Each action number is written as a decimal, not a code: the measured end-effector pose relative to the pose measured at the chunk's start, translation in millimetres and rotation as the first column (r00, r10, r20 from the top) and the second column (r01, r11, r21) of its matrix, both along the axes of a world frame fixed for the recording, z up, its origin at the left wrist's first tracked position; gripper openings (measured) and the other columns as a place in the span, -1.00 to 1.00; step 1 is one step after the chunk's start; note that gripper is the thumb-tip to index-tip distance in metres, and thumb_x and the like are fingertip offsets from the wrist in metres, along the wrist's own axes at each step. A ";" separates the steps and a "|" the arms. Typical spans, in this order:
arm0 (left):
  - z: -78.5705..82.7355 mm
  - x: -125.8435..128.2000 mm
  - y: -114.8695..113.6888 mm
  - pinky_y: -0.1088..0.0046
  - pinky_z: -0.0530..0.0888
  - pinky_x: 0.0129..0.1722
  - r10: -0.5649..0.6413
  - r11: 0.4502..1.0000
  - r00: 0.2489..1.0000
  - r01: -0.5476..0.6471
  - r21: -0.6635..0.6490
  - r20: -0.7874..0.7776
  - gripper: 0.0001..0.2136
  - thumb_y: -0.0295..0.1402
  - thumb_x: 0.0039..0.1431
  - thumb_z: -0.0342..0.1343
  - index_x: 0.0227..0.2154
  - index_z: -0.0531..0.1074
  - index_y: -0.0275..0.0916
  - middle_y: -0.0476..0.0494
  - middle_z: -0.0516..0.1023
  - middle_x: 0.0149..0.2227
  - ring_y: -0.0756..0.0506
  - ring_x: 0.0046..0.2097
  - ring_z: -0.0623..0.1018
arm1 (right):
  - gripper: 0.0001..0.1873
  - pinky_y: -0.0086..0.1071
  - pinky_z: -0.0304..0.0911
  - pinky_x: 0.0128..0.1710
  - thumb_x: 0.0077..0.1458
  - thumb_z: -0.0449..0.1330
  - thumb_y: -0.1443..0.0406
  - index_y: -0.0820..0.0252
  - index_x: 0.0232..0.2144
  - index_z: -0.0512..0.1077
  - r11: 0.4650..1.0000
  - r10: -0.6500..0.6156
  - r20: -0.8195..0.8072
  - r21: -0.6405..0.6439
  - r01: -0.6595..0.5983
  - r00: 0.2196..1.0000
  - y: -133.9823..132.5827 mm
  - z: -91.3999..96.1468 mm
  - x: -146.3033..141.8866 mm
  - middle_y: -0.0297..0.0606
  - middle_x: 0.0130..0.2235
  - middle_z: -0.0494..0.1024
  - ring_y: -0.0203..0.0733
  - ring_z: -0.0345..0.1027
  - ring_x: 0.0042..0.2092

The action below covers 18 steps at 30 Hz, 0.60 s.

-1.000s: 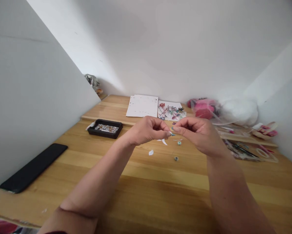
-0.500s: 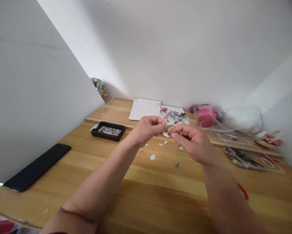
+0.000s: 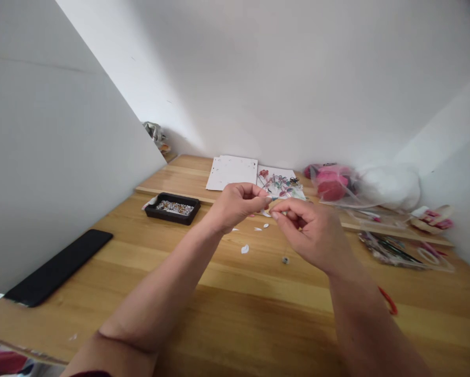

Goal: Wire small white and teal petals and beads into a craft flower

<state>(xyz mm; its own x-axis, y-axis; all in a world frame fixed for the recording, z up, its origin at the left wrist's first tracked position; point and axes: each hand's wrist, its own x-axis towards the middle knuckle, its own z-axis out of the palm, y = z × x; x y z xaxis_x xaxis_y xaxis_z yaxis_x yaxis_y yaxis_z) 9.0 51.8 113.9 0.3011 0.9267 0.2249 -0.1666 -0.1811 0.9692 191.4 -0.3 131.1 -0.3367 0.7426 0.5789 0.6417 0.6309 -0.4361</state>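
My left hand (image 3: 240, 205) is closed in a pinch between thumb and forefinger, with a tiny teal and white piece (image 3: 273, 198) at its fingertips. Almost touching it, my right hand (image 3: 312, 226) pinches something too small to make out. Below the right hand a small dark-and-pale bead-like piece (image 3: 285, 260) shows, with a faint thread or wire above it. White petal-shaped cut-outs lie on the table under my hands, among them a larger one (image 3: 244, 249) and a small oval (image 3: 265, 225).
A black tray (image 3: 172, 208) of beads stands left, near a flat black case (image 3: 59, 267). White sheets (image 3: 232, 173) and colourful flower-like pieces (image 3: 284, 186) lie at the back. Bagged pink and red balls (image 3: 331, 186), a bag of tools (image 3: 400, 251) and a red handle (image 3: 387, 300) are right.
My right hand has turned slightly, and a pale green bead-like piece that hung beneath it is now out of sight. Both hands keep their pinch. The whole view has shifted a little.
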 end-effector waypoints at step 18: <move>0.8 -6.3 -5.5 0.55 0.31 -0.45 -0.157 0.981 0.927 0.186 0.054 -0.340 -0.88 -0.34 0.04 0.32 -0.43 0.55 -0.29 -0.02 0.55 -0.48 0.08 -0.47 0.41 | -0.88 -0.39 0.02 -0.52 0.19 0.23 0.30 0.14 -0.38 0.56 0.999 -0.024 -0.017 -0.048 0.024 1.000 2.8 8.0 17.5 -0.35 -0.48 0.47 -0.35 0.14 -0.52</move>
<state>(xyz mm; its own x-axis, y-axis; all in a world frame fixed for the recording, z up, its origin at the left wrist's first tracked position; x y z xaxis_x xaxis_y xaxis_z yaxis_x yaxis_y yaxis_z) 2.7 46.4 114.7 0.5250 0.8361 0.1591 0.1270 -0.2618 0.9567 208.9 2.5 139.1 -0.3084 0.7772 0.5485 0.6482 0.5937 -0.4769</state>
